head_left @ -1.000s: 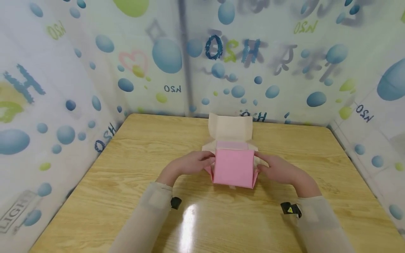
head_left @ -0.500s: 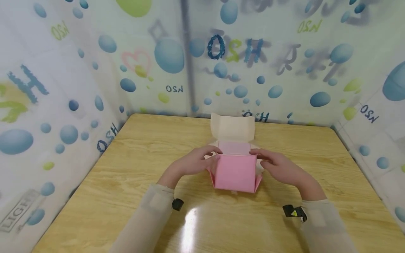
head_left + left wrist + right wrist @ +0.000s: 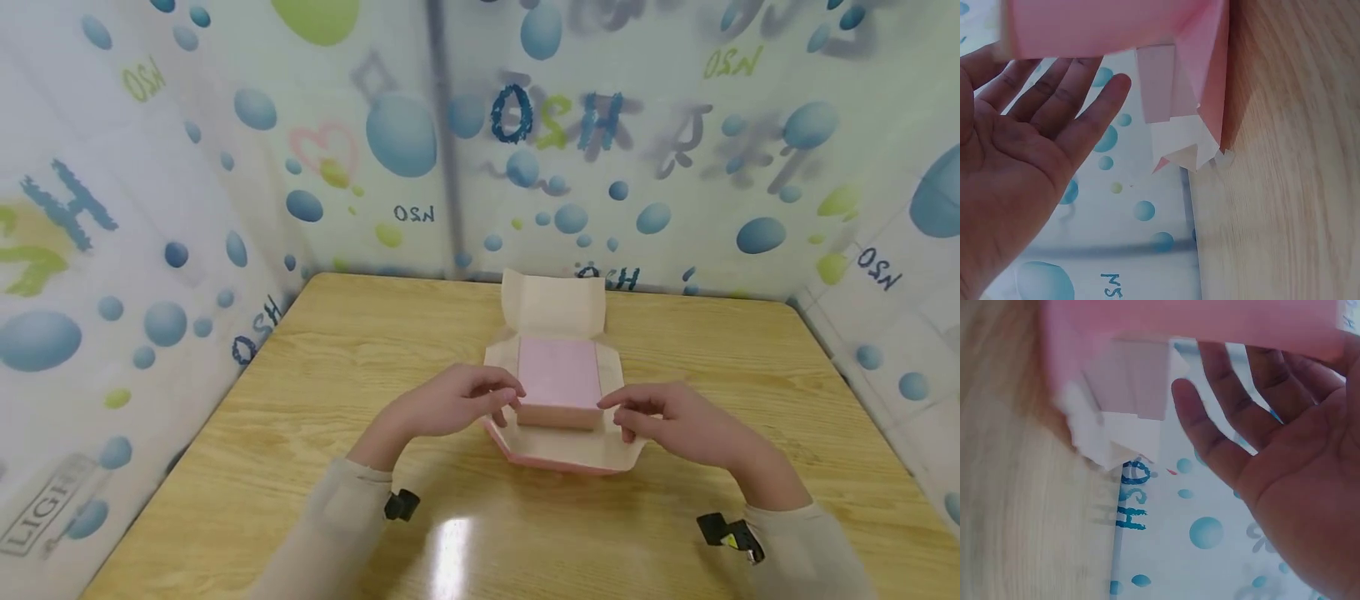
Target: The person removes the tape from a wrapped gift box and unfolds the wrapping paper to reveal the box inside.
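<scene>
A lilac-pink box [image 3: 558, 371] sits inside an opened folding carton [image 3: 562, 450], pink outside and cream inside. The carton's front panel lies folded down toward me in the head view, and its back flap [image 3: 561, 304] stands up behind the box. My left hand [image 3: 450, 404] is at the box's near left corner, fingers loosely bent and holding nothing. On the other side, my right hand [image 3: 678, 421] has its fingertips close to the near right corner. In the wrist views, a pink panel [image 3: 1097, 28] stretches above the fingers of both hands, which are spread with palms showing.
The carton rests on a wood-grain table [image 3: 360, 333], toward its far half. Behind and beside the table hangs a patterned curtain [image 3: 405, 133] with blue and green spots. A bright light reflection [image 3: 450, 554] shows on the near tabletop. Black straps [image 3: 402, 505] sit at the wrists.
The pink front panel, upright between my hands before, has come down toward me, uncovering the lilac-pink box. Both hands have lowered and moved nearer, the fingers coming off the panel.
</scene>
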The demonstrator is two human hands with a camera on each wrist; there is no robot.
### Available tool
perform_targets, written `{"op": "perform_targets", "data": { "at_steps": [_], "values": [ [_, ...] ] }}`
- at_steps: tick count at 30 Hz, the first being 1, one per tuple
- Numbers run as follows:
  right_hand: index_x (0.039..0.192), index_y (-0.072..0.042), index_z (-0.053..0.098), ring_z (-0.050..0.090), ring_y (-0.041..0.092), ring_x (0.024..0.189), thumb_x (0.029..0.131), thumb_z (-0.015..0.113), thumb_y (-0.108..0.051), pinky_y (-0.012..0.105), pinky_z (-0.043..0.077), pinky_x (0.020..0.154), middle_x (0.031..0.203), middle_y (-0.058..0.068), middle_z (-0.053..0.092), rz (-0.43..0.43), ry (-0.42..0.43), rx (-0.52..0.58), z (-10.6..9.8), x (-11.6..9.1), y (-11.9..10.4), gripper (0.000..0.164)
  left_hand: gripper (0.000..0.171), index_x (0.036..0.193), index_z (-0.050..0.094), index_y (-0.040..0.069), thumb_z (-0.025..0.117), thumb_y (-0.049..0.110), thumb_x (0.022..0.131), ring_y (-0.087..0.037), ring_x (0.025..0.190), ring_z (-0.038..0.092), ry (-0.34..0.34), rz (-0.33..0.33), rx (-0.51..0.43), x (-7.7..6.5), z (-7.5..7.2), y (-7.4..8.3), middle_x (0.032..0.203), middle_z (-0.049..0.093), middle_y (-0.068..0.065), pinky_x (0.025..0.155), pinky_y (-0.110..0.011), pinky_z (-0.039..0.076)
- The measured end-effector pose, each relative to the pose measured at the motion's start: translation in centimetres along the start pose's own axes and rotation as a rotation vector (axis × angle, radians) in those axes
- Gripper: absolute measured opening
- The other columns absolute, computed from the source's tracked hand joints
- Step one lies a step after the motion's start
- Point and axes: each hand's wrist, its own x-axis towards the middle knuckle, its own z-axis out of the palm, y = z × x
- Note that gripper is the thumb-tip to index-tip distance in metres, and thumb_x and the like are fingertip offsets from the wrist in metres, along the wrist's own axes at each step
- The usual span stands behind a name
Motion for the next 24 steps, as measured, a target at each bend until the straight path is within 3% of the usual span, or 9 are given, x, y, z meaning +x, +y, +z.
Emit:
{"op": "perform_targets", "data": {
  "at_steps": [5,8,11,16,20,24],
  "values": [
    [0.134,-0.013,0.071,0.066,0.013,0.108,0.101,0.073,-0.027,0.028,0.056,0.087,0.117,-0.003,0.075,-0.023,-0.120,-0.076,1.0,-0.8,-0.1,0.036,0.029,0.135,0.069,0.012,0.058,0.025,0.111,-0.014,0.088,0.076,-0.057,-0.053,0.009,-1.2,0.3,0.0,0.124,0.074,-0.012,0.086,-0.038,0.060],
    [0.134,-0.018,0.071,0.064,0.027,0.126,0.098,0.077,-0.029,0.034,0.057,0.097,0.134,0.000,0.072,0.004,-0.195,-0.107,1.7,-1.2,-0.2,0.038,0.030,0.135,0.069,0.013,0.064,0.023,0.108,-0.015,0.096,0.075,-0.074,-0.064,0.158,-1.8,1.0,-0.1,0.126,0.075,-0.008,0.086,-0.031,0.059],
    [0.135,-0.018,0.070,0.060,0.035,0.136,0.094,0.081,-0.025,0.047,0.055,0.107,0.144,0.005,0.067,0.047,-0.234,-0.189,2.4,-1.4,-0.1,0.044,0.032,0.134,0.071,0.012,0.071,0.020,0.103,-0.019,0.114,0.072,-0.083,-0.068,0.360,-2.2,2.2,0.1,0.130,0.075,-0.004,0.099,-0.033,0.058],
    [0.138,-0.008,0.068,0.051,0.045,0.147,0.090,0.084,-0.020,0.065,0.044,0.116,0.155,0.018,0.058,0.148,-0.235,-0.297,3.7,-1.7,0.5,0.052,0.033,0.128,0.075,0.016,0.078,0.017,0.095,-0.029,0.141,0.058,-0.110,-0.129,0.649,-2.7,4.3,0.7,0.136,0.073,0.001,0.118,-0.051,0.048],
    [0.143,-0.004,0.065,0.043,0.046,0.153,0.091,0.084,-0.026,0.066,0.039,0.120,0.164,0.021,0.047,0.189,-0.231,-0.311,4.5,-2.0,1.2,0.060,0.041,0.135,0.070,0.021,0.079,0.026,0.096,-0.029,0.151,0.050,-0.135,-0.213,0.737,-3.2,5.3,0.5,0.153,0.063,-0.003,0.121,-0.065,0.041],
    [0.149,-0.005,0.060,0.043,0.044,0.154,0.091,0.084,-0.033,0.066,0.039,0.120,0.170,0.019,0.039,0.213,-0.219,-0.308,4.9,-2.4,1.8,0.069,0.057,0.145,0.063,0.019,0.082,0.034,0.093,-0.032,0.155,0.045,-0.126,-0.231,0.768,-3.4,5.7,0.0,0.166,0.049,-0.011,0.121,-0.068,0.039]
  ]
}}
